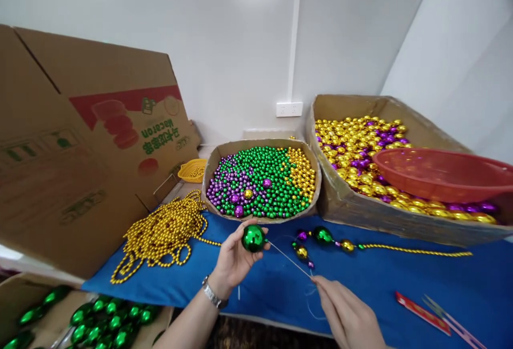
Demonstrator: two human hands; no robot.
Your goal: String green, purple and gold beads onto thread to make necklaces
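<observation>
My left hand [239, 253], a metal watch on its wrist, has its fingers closed round a large shiny green bead [253, 238]. A thin, straight, pale string [290, 260] runs from the bead's right side to my right hand [347, 309], whose fingertips pinch its other end. Whether it is a taut string or a fine needle is hard to make out. Beyond my right hand lies a strung piece with purple, gold and green beads [323, 235] and a twisted gold strand [417, 250]. Loose clear thread [313, 306] curls beside my right fingers.
A box of small beads [260, 218] stands ahead. To its right, a larger box [360, 211] of gold and purple beads holds a red basin [436, 175]. Gold bead strands [164, 231] lie left, near a cardboard carton [92, 178]. Tweezers [452, 322] lie at right.
</observation>
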